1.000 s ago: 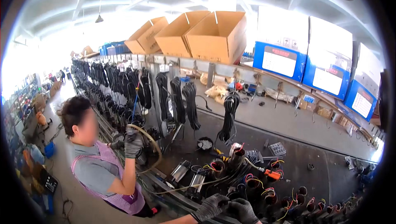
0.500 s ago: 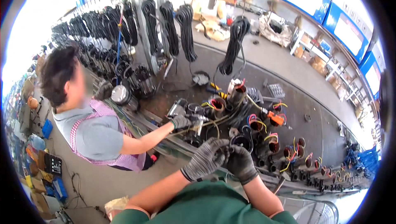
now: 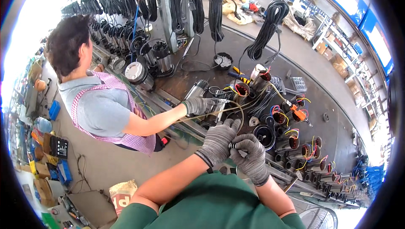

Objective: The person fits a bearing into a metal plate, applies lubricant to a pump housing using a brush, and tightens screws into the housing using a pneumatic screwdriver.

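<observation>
My left hand point(image 3: 220, 141), in a grey striped glove, is closed at the near edge of the bench. Its fingers are bent together, and what they hold, if anything, is hidden. Beside it, my right hand point(image 3: 254, 156), gloved alike, pinches a small black ribbed piece point(image 3: 232, 145) with a pale band; its exact kind is unclear. Just beyond my right hand lies a round black housing point(image 3: 264, 136) with a ring-shaped opening. Metal motor cylinders point(image 3: 242, 90) with coloured wires stand past my hands, and more such cylinders point(image 3: 291, 141) run off to the right.
At left, a co-worker's gloved hand point(image 3: 198, 105) grips a silver tool point(image 3: 220, 107) with a hose, near my left hand. Coiled black cables point(image 3: 270, 26) hang over the bench. An orange air tool point(image 3: 298, 113) and a dark bowl of small parts point(image 3: 223, 61) lie farther back.
My hands have shifted slightly apart and nearer to me, and the small ribbed piece now shows in my right fingers. The view has tilted downward. The co-worker's hand stays at the silver tool.
</observation>
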Demonstrator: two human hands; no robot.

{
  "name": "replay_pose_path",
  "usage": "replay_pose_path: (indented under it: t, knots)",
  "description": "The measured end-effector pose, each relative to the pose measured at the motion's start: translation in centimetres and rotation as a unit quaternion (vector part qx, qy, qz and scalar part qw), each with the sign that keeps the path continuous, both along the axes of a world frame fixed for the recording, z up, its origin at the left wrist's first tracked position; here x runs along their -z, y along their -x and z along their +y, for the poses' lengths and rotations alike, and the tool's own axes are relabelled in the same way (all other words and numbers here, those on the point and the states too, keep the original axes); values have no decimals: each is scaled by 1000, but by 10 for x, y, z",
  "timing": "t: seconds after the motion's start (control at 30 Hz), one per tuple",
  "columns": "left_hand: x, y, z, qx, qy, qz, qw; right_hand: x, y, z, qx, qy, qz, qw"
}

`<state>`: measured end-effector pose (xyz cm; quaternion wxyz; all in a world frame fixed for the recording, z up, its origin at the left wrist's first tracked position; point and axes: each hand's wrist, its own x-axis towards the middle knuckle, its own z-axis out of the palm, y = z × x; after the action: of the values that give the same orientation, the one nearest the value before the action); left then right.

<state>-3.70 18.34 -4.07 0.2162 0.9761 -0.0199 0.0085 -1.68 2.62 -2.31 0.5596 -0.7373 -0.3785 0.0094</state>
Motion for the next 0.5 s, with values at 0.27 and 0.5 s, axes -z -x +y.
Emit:
replay_pose_path:
  t: [0.27,0.5]
  knots:
    - [11,-3,8,-22,14,6,1000,-7,-2,7,18,125,-2,992]
    - [5,-7,11,-30,-9,25,999,-2,0,12,43,98,52,993]
